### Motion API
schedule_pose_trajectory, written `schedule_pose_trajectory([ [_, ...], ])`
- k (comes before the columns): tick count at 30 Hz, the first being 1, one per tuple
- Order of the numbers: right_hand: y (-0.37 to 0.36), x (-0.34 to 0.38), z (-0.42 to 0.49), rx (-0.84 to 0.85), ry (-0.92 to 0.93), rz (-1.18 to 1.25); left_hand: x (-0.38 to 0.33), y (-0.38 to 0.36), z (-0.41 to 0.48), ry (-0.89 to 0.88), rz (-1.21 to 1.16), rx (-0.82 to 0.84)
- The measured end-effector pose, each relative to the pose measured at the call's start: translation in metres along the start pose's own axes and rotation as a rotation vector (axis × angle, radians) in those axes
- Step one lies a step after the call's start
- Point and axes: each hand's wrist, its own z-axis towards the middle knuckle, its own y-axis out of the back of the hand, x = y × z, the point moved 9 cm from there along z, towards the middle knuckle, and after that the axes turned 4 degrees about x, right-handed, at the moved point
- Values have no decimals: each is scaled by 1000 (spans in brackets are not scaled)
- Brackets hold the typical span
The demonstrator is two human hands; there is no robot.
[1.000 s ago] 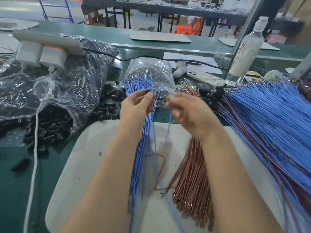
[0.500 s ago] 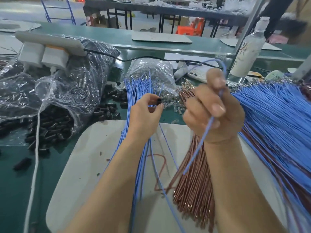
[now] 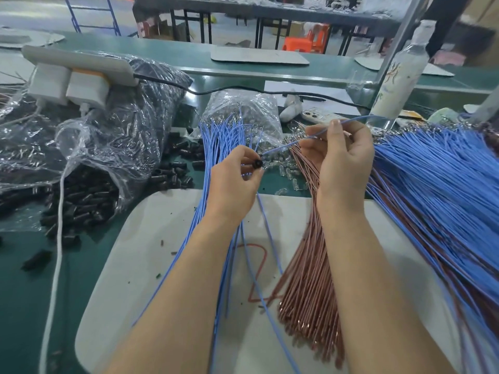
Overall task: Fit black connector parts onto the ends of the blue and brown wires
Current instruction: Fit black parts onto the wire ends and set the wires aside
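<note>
Both bare forearms reach forward, roughly parallel, with the hands near each other but not touching. Left hand (image 3: 237,182): back up, fingers curled, thumb and forefinger pinching a black connector (image 3: 257,163). Right hand (image 3: 343,160): slightly higher, fingers curled, fingertips pinching a blue wire (image 3: 283,147) whose end points toward the left hand.

Two bare forearms show from the lower edge up to the wrists: the left forearm (image 3: 172,292) and the right forearm (image 3: 372,279), both uncovered along all of their visible length. The left hand (image 3: 235,182) and the right hand (image 3: 343,157) are bare as well, with slim fingers. One nail (image 3: 335,123) on the right hand is plain, short and rounded. The wide lens makes both forearms look broad near the frame's edge and narrow at the wrists
</note>
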Motion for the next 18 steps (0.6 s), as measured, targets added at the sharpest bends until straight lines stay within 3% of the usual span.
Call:
schedule_pose_trajectory([
  [12,-17,14,-11,113,206,-266,-7,0,-2,-26,79,-1],
  [18,-18,9,-9,143,130,-170,-13,-5,-4,-75,214,37],
])
